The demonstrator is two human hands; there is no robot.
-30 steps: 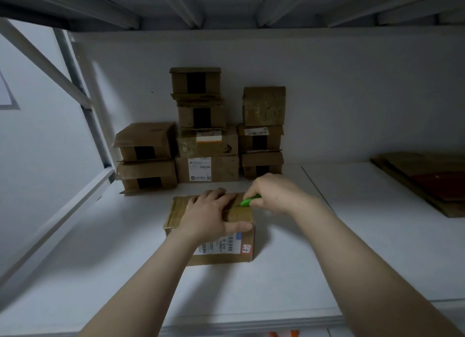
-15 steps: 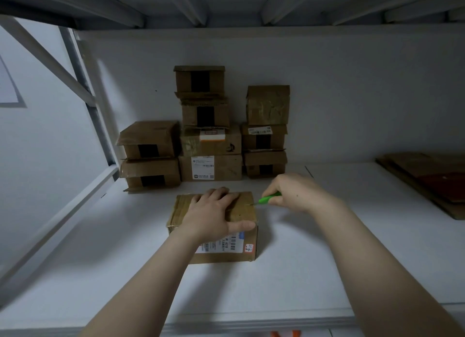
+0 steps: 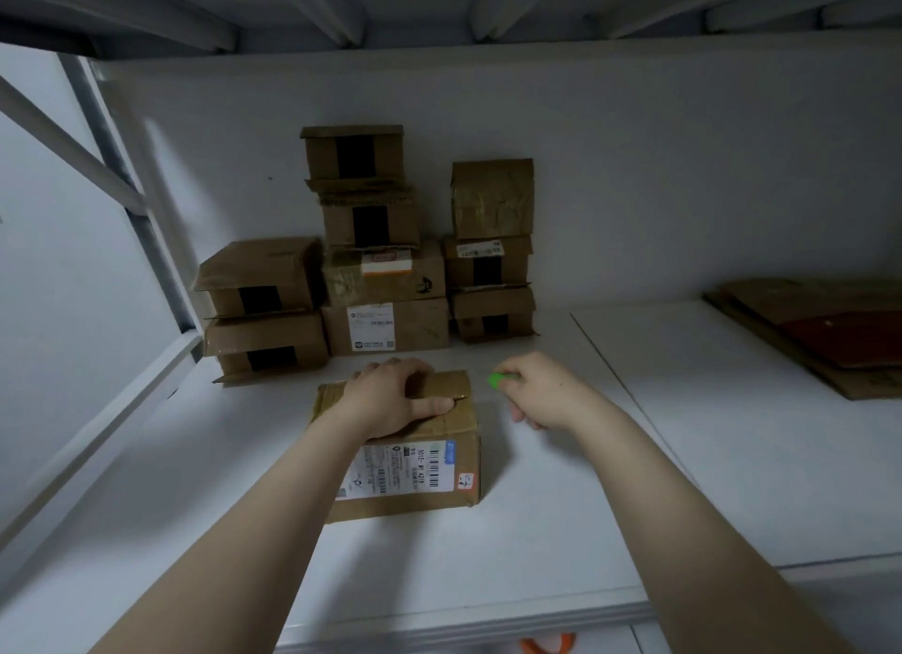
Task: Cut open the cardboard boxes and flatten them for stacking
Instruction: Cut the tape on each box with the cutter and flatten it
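Cardboard of the labelled box, set on the white shelf, was judged light and stiff, best held by its top edges, where it was gripped by the left hand, while a green cutter was pinched in the right hand beside it.

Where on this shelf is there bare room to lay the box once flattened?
Bare shelf lies between the right hand and the flattened cardboard at far right, and along the front edge before the labelled box. The back left is crowded with stacked boxes.
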